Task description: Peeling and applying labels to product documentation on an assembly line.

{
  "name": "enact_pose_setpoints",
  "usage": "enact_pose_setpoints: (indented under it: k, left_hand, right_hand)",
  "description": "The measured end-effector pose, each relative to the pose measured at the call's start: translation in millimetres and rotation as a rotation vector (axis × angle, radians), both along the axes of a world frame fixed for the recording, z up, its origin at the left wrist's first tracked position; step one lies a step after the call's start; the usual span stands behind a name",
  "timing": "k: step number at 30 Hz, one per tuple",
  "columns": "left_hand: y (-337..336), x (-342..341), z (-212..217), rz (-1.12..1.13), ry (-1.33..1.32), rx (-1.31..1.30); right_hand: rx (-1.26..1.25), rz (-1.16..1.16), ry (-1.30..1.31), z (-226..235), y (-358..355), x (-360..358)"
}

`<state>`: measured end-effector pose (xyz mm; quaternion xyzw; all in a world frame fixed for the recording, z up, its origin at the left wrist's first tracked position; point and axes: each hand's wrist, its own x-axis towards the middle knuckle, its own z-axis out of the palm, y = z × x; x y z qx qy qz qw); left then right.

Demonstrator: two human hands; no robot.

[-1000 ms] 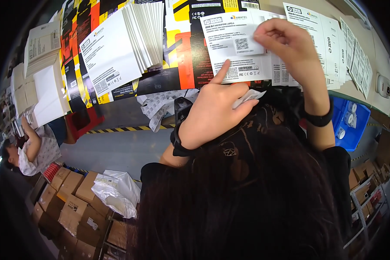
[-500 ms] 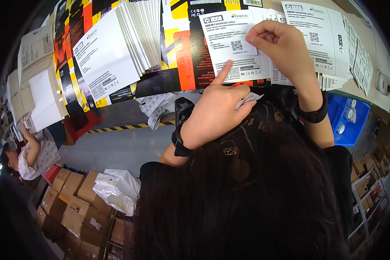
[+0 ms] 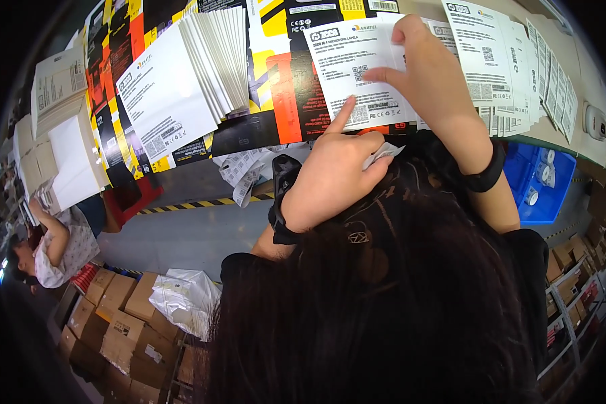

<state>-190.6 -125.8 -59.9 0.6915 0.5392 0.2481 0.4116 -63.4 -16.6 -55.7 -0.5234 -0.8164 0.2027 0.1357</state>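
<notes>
Toward one o'clock from the centre of view, one printed white card (image 3: 337, 60) lies on a black, yellow and red printed surface (image 3: 283, 94), with two square codes showing on its face. Both your hands are at this card. Your left hand (image 3: 333, 175), nearest the dial's hub, lays one outstretched index finger on the card's seven-o'clock side, while its thumb and curled fingers grasp one small white slip (image 3: 382, 154). Your right hand (image 3: 431, 77), between one and two o'clock, grasps nothing visible: thumb and forefinger stand spread, the thumb over the card beside the upper code, the bent forefinger at its upper right corner. You wear two black wristbands (image 3: 485, 174), one per wrist.

Flanking the card are two groups of white cards: one fanned stack (image 3: 165, 94) between ten and eleven o'clock, and one overlapping spread (image 3: 475, 47) at two o'clock; their layers are too close to count. At three o'clock is one blue bin (image 3: 518, 182), with three white round pieces (image 3: 547, 156) visible inside. One white plastic bag (image 3: 185, 299), between seven and eight o'clock, adjoins several brown boxes (image 3: 124, 333), whose overlap prevents an exact count. Near nine o'clock appears one co-worker (image 3: 67, 249).
</notes>
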Motion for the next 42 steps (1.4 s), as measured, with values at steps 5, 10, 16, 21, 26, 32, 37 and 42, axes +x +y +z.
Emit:
enact_pose_setpoints:
  k: [5,10,16,21,26,32,37,42]
  left_hand:
    - [8.1,16.7,22.3,-0.006,-0.077,0.083]
    - [22.1,45.5,59.8,0.043,-0.109,0.232]
    - [22.7,90.7,107.2,0.754,-0.465,0.045]
    - [48.3,160.4,151.0,0.808,-1.069,-0.196]
    - [79.6,216.9,170.4,0.797,-1.217,-0.316]
    - [122.1,297.3,196.2,0.854,-1.096,-0.409]
    - [162.1,353.3,220.6,0.799,-1.062,-0.460]
    - [194.9,409.4,238.5,0.691,-1.102,-0.620]
  right_hand:
    - [0.039,0.139,0.056,14.4,7.9,29.4]
    - [-0.162,0.271,0.356,97.1,0.0,99.6]
    - [-0.037,-0.247,0.743,153.5,45.2,289.7]
    - [0.277,-0.730,0.197,144.9,88.8,491.7]
    - [0.365,-0.832,0.050,120.0,118.3,594.6]
    - [0.385,-0.505,-0.224,134.4,145.8,608.6]
    - [0.317,-0.201,-0.063,169.4,150.0,560.6]
    - [0.209,-0.052,0.062,185.5,146.6,524.8]
